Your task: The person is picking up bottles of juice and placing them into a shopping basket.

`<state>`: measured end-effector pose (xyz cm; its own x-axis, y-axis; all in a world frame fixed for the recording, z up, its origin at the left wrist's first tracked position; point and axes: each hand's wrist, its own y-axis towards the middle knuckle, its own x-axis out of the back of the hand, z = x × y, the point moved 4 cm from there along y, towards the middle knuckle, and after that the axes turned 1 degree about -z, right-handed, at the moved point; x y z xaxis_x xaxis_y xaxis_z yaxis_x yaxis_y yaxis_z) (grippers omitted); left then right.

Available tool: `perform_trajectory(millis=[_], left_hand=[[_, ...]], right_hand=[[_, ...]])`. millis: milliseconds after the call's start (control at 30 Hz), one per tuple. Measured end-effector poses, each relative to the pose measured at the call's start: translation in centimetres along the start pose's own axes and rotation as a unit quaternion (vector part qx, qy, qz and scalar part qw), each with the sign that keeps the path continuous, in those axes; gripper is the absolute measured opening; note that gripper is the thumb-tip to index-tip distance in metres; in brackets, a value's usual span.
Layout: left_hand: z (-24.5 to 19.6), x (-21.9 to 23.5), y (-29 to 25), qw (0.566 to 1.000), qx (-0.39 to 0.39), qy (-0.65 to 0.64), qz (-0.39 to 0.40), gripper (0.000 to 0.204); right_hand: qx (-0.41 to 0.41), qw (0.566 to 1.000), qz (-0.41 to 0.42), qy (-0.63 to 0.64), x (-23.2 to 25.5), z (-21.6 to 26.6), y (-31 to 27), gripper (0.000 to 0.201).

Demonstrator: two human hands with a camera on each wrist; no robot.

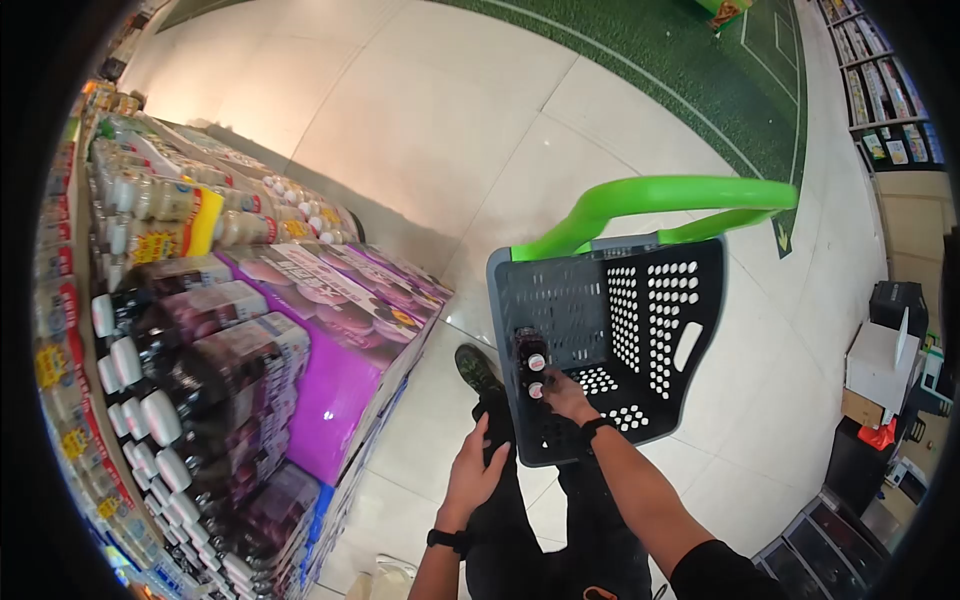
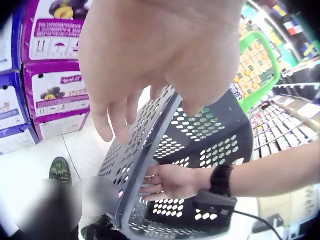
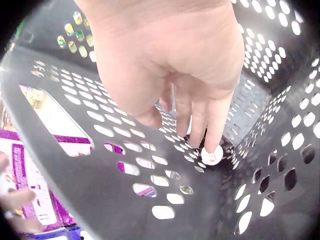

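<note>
Inside a dark grey shopping basket with a raised green handle stand two dark bottles with white caps, close to its left wall. My right hand reaches down into the basket beside them. In the right wrist view its fingers extend downward, loosely spread, with a fingertip right at a white cap. Outside the basket's left rim, my left hand hangs with relaxed fingers and holds nothing. The left wrist view shows that hand over the rim.
Stacked packs of dark bottles and purple cartons stand at the left, with paler bottled drinks behind. My shoe is beside the basket on the tiled floor. Beyond lies a green mat; shelves stand far right.
</note>
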<state>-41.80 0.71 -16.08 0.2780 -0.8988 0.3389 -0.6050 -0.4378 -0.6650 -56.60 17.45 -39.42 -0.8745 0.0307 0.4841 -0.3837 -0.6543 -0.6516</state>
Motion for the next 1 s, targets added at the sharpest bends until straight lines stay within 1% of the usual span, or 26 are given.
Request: perform_trajectory(millis=[33,67,100,167,200,233,267,300,333,367,433,467,500,533,567,600,633,700,767,833,867,900,967,1000], left_hand=[[0.0,0.6,-1.7,1.0,0.014,0.011,0.002,0.066],[-0.8,1.7,-3.5,1.0,0.002,0.019,-0.025,0.056],[-1.4,2.5,-5.6,0.999,-0.002,0.019,-0.029,0.056],[-2.7,4.7,-8.4,0.998,-0.023,0.029,-0.047,0.049],[-4.7,6.0,-10.3,0.998,-0.005,0.018,-0.064,0.041],[-5.7,6.8,-12.0,0.997,-0.011,0.02,-0.077,0.041],[-6.4,7.7,-13.2,0.995,-0.028,0.018,-0.098,0.041],[-7.2,8.5,-14.8,0.992,-0.04,0.016,-0.121,0.04],[-8.0,9.2,-16.0,0.988,-0.058,0.014,-0.146,0.038],[-8.8,9.9,-16.9,0.982,-0.061,0.012,-0.176,0.038],[-10.7,10.8,-19.3,0.973,-0.104,0.038,-0.205,0.035],[-11.7,11.2,-20.5,0.968,-0.104,0.035,-0.227,0.035],[-13.2,11.9,-21.1,0.96,-0.123,0.043,-0.247,0.032],[-14.6,12.8,-21.4,0.952,-0.145,0.054,-0.264,0.029],[-15.5,13.9,-21.6,0.948,-0.152,0.055,-0.273,0.029],[-16.5,15.2,-22.0,0.929,-0.176,0.078,-0.316,0.027],[-17.6,16.5,-22.2,0.906,-0.2,0.097,-0.359,0.024],[-19.9,20.1,-22.7,0.842,-0.237,0.14,-0.464,0.02],[-23.6,24.1,-23.1,0.783,-0.282,0.146,-0.534,0.017],[-26.0,27.6,-22.1,0.803,-0.218,0.132,-0.539,0.02],[-26.7,29.3,-21.0,0.806,-0.209,0.167,-0.528,0.027],[-26.9,30.7,-19.6,0.807,-0.2,0.206,-0.515,0.035],[-26.6,32.4,-16.7,0.828,-0.102,0.299,-0.463,0.051],[-25.8,33.4,-14.6,0.846,-0.09,0.329,-0.409,0.059]], right_hand=[[-0.158,0.967,0.016,0.201,2.2,0.6,-2.0,0.044],[-0.189,0.938,0.032,0.289,5.3,2.5,-3.9,0.044],[-0.155,0.919,-0.002,0.363,6.8,2.2,-5.3,0.047],[-0.178,0.912,-0.043,0.367,12.2,4.0,-8.5,0.047],[-0.154,0.934,-0.041,0.319,14.6,4.1,-9.8,0.048],[-0.124,0.954,-0.039,0.27,16.8,4.1,-10.6,0.049],[-0.115,0.947,-0.037,0.297,19.3,5.2,-11.7,0.047],[-0.097,0.937,-0.03,0.334,22.5,7.4,-13.4,0.043],[-0.07,0.939,-0.049,0.332,24.7,8.7,-14.0,0.041],[-0.062,0.928,-0.058,0.364,26.9,10.1,-15.0,0.04],[0.004,0.914,-0.092,0.394,31.6,13.9,-17.7,0.042],[0.021,0.906,-0.114,0.408,33.5,16.3,-19.5,0.042],[0.034,0.894,-0.139,0.424,35.3,18.5,-21.1,0.042],[0.049,0.894,-0.136,0.424,36.7,20.7,-22.8,0.042],[0.082,0.888,-0.134,0.432,38.1,22.8,-24.6,0.042],[0.112,0.882,-0.133,0.438,39.2,24.4,-26.5,0.041],[0.122,0.882,-0.136,0.435,40.2,25.6,-28.3,0.041],[0.156,0.867,-0.131,0.456,41.7,27.8,-31.4,0.042],[0.17,0.858,-0.154,0.46,42.9,29.8,-33.5,0.041],[0.21,0.864,-0.169,0.425,44.2,30.8,-34.8,0.041],[0.234,0.873,-0.161,0.397,44.9,31.7,-35.3,0.04],[0.233,0.872,-0.164,0.397,45.5,32.5,-35.8,0.04],[0.266,0.903,-0.158,0.299,46.7,34.5,-37.3,0.038],[0.268,0.899,-0.156,0.31,47.4,35.4,-38.4,0.036]])
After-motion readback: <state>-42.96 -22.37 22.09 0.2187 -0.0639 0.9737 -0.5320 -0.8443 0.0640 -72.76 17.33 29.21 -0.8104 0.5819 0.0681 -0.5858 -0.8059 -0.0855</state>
